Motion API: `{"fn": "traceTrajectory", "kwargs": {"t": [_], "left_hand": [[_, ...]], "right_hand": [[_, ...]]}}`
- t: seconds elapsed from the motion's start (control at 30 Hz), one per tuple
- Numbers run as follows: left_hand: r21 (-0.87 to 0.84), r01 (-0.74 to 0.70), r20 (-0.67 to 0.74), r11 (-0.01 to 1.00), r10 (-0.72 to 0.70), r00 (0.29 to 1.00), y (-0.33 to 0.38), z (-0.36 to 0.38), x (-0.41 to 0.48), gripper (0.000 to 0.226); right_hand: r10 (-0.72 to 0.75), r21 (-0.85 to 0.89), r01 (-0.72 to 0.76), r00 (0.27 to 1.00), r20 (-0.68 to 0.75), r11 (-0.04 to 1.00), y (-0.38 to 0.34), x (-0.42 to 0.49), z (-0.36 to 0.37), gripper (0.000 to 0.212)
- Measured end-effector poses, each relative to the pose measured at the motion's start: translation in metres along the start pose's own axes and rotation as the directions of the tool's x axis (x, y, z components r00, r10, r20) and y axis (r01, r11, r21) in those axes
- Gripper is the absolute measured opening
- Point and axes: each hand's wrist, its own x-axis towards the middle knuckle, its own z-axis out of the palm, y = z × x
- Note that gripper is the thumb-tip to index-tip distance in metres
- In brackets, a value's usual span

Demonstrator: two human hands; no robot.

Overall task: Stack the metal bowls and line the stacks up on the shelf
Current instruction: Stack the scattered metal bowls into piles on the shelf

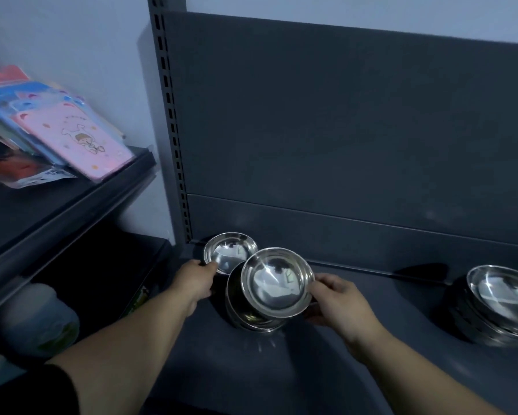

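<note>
A shiny metal bowl [277, 281] is tilted above a short stack of bowls [245, 316] on the dark grey shelf [356, 339]. My right hand [338, 301] grips that raised bowl by its right rim. Behind it, near the shelf's back left corner, sits another metal bowl [230, 251]. My left hand [197, 280] pinches this bowl's near rim. A taller stack of metal bowls [497, 307] stands at the right edge of the shelf.
The shelf's dark back panel [341, 130] rises behind the bowls, with a slotted upright [174, 130] at its left. A neighbouring rack on the left holds pink and blue packaged items [69, 136]; a white container [39, 319] sits below.
</note>
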Motion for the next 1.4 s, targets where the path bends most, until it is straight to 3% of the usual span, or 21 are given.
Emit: {"fn": "traceTrajectory", "kwargs": {"t": [0.13, 0.4, 0.5, 0.63, 0.77, 1.13, 1.4], "left_hand": [[-0.102, -0.010, -0.019, 0.995, 0.008, 1.000, 0.002, 0.002, 0.001, 0.013], [-0.269, -0.181, -0.101, 0.946, 0.159, 0.982, 0.022, -0.023, -0.032, 0.021], [-0.293, -0.212, -0.040, 0.932, 0.209, 0.977, 0.038, -0.030, -0.060, 0.023], [-0.107, -0.211, 0.161, 0.971, 0.227, 0.961, 0.051, -0.031, -0.090, 0.023], [0.022, -0.218, 0.225, 0.976, 0.207, 0.952, 0.052, -0.030, -0.100, 0.024], [0.155, -0.221, 0.200, 0.963, 0.189, 0.962, 0.036, -0.020, -0.098, 0.024], [0.290, -0.308, 0.107, 0.906, 0.289, 0.951, 0.026, -0.013, -0.099, 0.022]], "right_hand": [[0.004, -0.037, -0.004, 1.000, -0.003, 0.999, 0.004, -0.001, 0.002, 0.015], [0.012, -0.078, -0.013, 1.000, -0.014, 0.997, 0.010, 0.003, 0.004, 0.015], [0.027, -0.069, -0.027, 1.000, -0.012, 0.997, 0.008, 0.003, 0.006, 0.014], [0.044, -0.062, -0.044, 0.999, 0.005, 0.997, 0.005, 0.006, 0.007, 0.015], [0.071, -0.037, -0.070, 0.997, 0.037, 0.997, 0.002, 0.010, 0.007, 0.015], [0.060, 0.164, -0.079, 0.991, 0.117, 0.983, 0.014, 0.007, 0.001, 0.024], [-0.007, 0.015, 0.006, 0.997, 0.076, 1.000, 0.018, 0.001, 0.005, 0.024]]}}
